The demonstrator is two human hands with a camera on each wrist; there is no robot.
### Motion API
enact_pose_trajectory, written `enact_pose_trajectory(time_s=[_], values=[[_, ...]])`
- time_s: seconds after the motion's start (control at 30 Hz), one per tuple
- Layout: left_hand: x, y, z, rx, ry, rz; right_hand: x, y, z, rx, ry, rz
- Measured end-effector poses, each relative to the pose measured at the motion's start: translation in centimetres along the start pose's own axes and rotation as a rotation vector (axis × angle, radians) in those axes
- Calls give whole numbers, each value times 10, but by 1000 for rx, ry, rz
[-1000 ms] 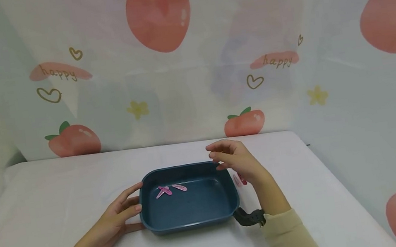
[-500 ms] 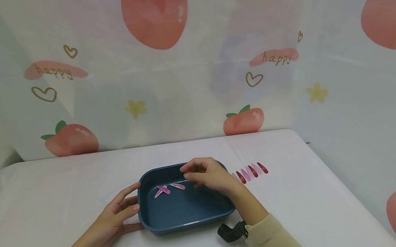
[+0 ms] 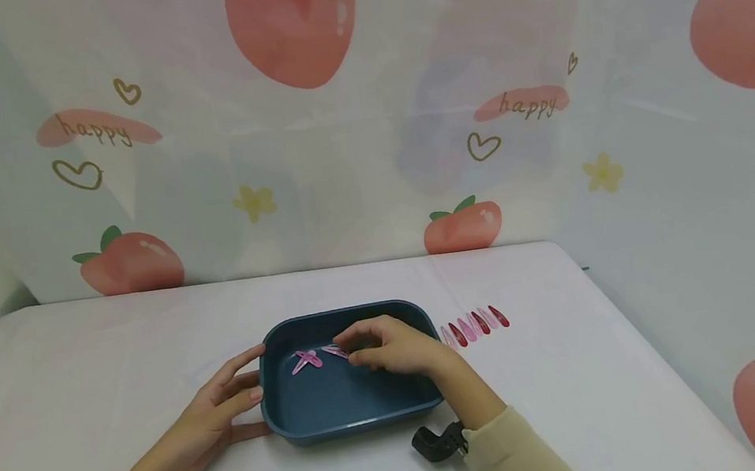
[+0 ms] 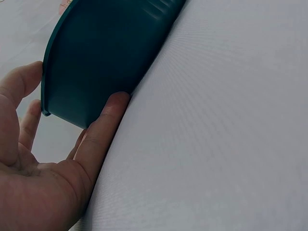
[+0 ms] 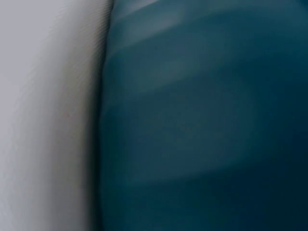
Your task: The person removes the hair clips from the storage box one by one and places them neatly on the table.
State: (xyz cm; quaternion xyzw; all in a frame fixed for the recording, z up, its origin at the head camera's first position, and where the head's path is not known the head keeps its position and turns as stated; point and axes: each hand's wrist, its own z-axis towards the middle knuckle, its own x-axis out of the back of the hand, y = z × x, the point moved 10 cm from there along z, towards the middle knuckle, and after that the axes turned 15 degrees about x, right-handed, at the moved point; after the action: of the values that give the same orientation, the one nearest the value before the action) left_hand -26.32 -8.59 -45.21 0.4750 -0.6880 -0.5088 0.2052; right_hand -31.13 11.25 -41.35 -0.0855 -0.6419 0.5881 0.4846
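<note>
Fingers (image 3: 355,339) of right hand (image 3: 392,349) curled over pink clip (image 3: 334,351), grasp unclear, inside blue tray (image 3: 317,428)

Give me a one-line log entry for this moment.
left hand: rests on tray side | right hand: inside tray, fingers at a hair clip | crossed clips: in tray | row of clips: on table, right of tray

right wrist view blurred, hair clip (image 3: 335,350) partly hidden by right hand (image 3: 392,349)

A white-clothed table (image 3: 585,399) carries it all: a dark blue tray (image 3: 317,426) sits near the front middle, and just to its right a neat row of pink and red hair clips (image 3: 475,325) lies on the cloth.
</note>
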Motion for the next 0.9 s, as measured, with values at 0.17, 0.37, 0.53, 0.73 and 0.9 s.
enact_pose_trajectory(time_s=[0.17, 0.37, 0.53, 0.73, 0.9], values=[[1, 0, 1, -1, 7, 5, -4, 0, -1, 2, -45, -44], [0, -1, 1, 4, 7, 1, 0, 2, -2, -31, -36, -174], [1, -2, 0, 13, 18, 0, -5, 3, -2, -42, -85, -263], [0, 0, -1, 8, 12, -2, -10, -1, -2, -23, -115, -322], [-1, 1, -1, 6, 18, 7, -11, -3, -1, -28, -111, -356]])
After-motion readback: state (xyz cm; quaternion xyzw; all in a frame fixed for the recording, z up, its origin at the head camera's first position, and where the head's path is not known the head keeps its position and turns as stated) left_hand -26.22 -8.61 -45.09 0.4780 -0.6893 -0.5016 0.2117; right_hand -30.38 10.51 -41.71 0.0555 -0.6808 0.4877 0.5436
